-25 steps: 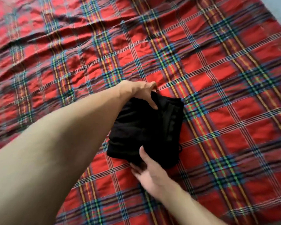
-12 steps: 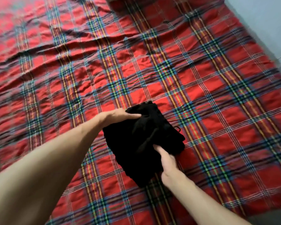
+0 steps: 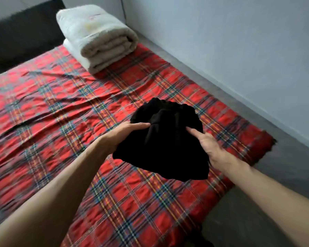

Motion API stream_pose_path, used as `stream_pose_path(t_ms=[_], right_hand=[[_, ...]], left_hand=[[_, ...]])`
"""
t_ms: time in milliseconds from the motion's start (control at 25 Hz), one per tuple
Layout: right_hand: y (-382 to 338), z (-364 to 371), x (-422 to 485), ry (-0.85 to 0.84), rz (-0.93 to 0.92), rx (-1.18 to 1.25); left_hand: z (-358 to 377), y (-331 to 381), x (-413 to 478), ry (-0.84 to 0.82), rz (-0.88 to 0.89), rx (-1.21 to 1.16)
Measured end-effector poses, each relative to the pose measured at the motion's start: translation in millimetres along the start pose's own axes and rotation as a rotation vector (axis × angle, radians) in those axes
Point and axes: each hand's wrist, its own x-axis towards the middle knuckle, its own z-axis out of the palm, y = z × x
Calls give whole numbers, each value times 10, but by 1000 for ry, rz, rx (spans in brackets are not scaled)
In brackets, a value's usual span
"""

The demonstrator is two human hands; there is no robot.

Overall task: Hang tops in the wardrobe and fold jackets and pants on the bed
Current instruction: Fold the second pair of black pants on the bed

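The plaid bed (image 3: 43, 107) carries a folded white blanket (image 3: 96, 38) at eleven o'clock. Toward three o'clock, the folded black garment (image 3: 168, 143) sits between left hand (image 3: 125, 132) and right hand (image 3: 207, 143), fingers grasping its sides. Soft and floppy, it likely needs support underneath.

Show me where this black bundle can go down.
Widest bare stretch: the plaid sheet left of the black bundle, between the white blanket roll and the near edge. The left hand and right hand hold the bundle over a second bare patch. Only the far corner, under the roll, is taken.
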Motion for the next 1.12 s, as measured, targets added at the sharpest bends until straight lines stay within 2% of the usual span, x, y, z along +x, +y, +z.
stream_pose_path(t_ms=[200, 400, 520, 640, 760, 920, 1120], right_hand=[[-503, -877, -1366, 62, -122, 49], [-764, -2042, -2855, 243, -208, 91], [-724, -2671, -3840, 383, -236, 106], [-563, -3083, -4651, 511, -274, 93], [-296, -3276, -5472, 690, -305, 148], [290, -3287, -6466, 901, -265, 310], [906, -3287, -7451, 1121, -244, 483]], left_hand=[[1011, 1048, -782, -104, 147, 211], [2338, 1759, -1574, -357, 169, 356], [3205, 2028, -2266, -495, 296, 485], [3877, 2073, -2815, -615, 431, 567], [4448, 1934, -3235, -775, 472, 640], [5082, 1676, -3984, -979, 473, 784], [5805, 1171, -4720, -1175, 616, 886]])
